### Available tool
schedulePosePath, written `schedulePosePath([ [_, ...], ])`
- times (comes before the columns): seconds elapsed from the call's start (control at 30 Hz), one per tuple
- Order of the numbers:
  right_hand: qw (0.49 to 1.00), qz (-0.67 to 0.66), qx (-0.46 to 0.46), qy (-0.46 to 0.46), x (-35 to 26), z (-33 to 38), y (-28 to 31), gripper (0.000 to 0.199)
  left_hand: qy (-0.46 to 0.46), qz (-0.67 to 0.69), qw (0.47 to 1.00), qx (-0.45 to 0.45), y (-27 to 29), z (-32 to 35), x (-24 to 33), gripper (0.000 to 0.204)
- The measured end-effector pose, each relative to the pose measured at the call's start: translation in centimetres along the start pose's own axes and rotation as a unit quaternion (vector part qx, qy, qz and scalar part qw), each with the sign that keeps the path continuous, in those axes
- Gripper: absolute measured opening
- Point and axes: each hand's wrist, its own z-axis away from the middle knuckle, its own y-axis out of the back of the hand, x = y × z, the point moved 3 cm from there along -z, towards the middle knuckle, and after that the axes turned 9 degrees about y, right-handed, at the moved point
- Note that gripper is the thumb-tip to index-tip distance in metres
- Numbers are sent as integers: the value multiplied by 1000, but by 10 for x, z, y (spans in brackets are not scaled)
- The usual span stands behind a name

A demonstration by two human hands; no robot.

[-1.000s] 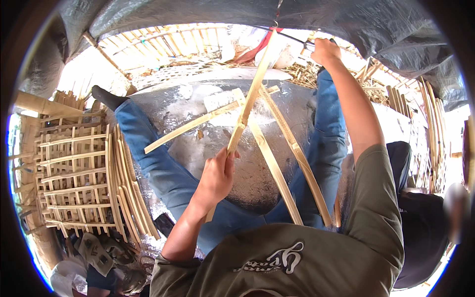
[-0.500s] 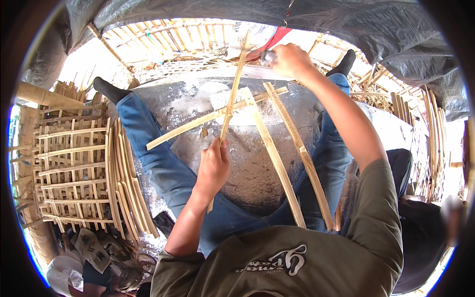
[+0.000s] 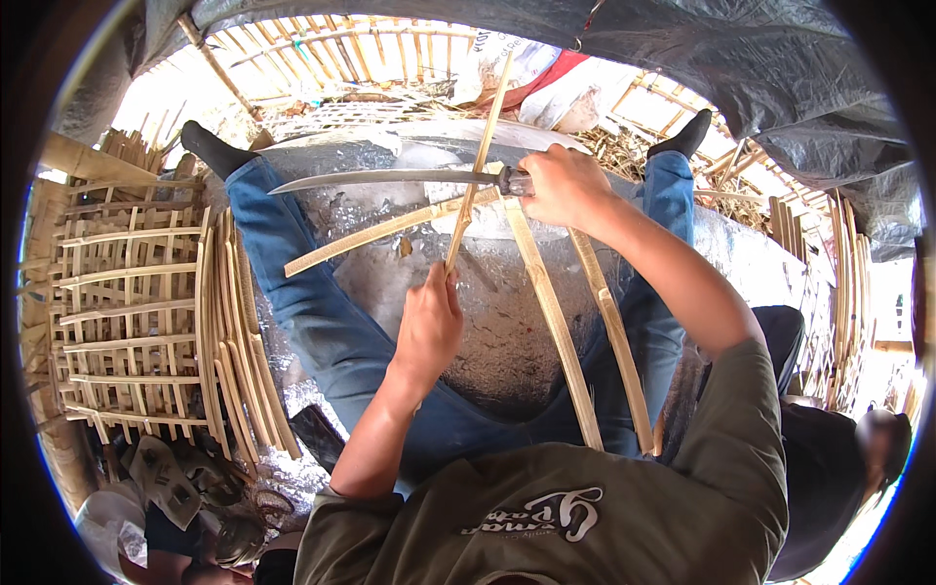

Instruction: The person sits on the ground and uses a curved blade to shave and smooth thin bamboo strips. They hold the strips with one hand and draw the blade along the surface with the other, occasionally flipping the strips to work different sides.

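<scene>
Between the two spread legs (image 3: 307, 312): a pale bamboo strip (image 3: 484, 144) is held above the dark ground surface (image 3: 502, 336), slanting away from the body, with its far end free.
Left hand (image 3: 429, 314): it is closed around the lower part of the strip, and the thumb is laid along it.
Right hand (image 3: 564, 187): the handle of a long knife (image 3: 375, 178) is grasped firmly in it; the blade is pointed to the left and crosses the strip in the view. Whether blade and strip are touching cannot be told.
Weight of strip: it is judged to be light, so one hand should be enough.
Stiffness: along its length it is probably stiff but a little springy; along the grain it may be split easily.
Surface: it seems dry and not very slippery; the edges may be sharp or with splinters.
Best hold: the strip is better taken near its lower end, well apart from the blade; the knife should be taken only by its handle.
Loose strips (image 3: 558, 327): three are lying under and beside the held one.
Left side: woven bamboo panels (image 3: 127, 336) and a row of stacked strips (image 3: 234, 356) are placed beside the leg.
</scene>
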Motion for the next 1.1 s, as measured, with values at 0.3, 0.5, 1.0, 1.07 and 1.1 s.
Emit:
schedulePosePath([
  [0.3, 999, 33, -21, -9, 9, 0, 7, 35, 66, 64, 994, -56, 3, 10, 11, 9],
  [0.5, 996, 77, 49, 0, 45, 0, 12, 27, 67, 58, 992, -94, 4, 21, 21, 10],
  [1.0, 987, 125, 81, -68, 112, -57, 40, 31, 85, 66, 989, -100, 22, 43, 26, 11],
  [1.07, 985, 140, 59, -80, 117, -70, 41, 31, 75, 57, 992, -88, 25, 46, 18, 11],
  [1.1, 983, 150, 62, -82, 121, -77, 37, 32, 67, 55, 993, -84, 25, 46, 15, 11],
])
